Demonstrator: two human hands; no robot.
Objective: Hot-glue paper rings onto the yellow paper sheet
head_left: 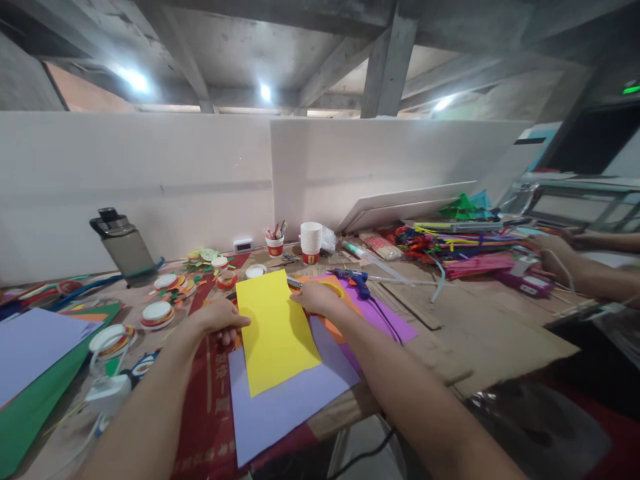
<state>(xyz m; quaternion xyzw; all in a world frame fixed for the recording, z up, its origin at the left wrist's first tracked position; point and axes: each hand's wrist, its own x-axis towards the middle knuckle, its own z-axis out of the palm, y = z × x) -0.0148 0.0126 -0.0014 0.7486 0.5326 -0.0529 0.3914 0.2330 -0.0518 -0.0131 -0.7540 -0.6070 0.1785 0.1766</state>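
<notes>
A sheet of yellow paper (pixel 275 340) is tilted over the table, its left edge pinched between the thumb and fingers of my left hand (pixel 223 320). My right hand (pixel 316 298) is closed around scissors with yellow-orange handles (pixel 336 289). Their short visible blade lies at the paper's upper right edge; the hand hides the middle of them. Beneath the yellow sheet lies lilac paper (pixel 295 427). Orange paper (pixel 336 328) and purple paper (pixel 400 328) stick out on the right, and a blue glue gun (pixel 356 281) rests on the purple sheet.
Paper cups (pixel 311 240), a pen cup (pixel 275 245) and a grey bottle (pixel 127 250) stand toward the back. Round paper pieces (pixel 157 313) and a white plug (pixel 109 393) are left. Colourful craft stems (pixel 450 243), cardboard (pixel 480 333) and another person's hands (pixel 555 260) are right.
</notes>
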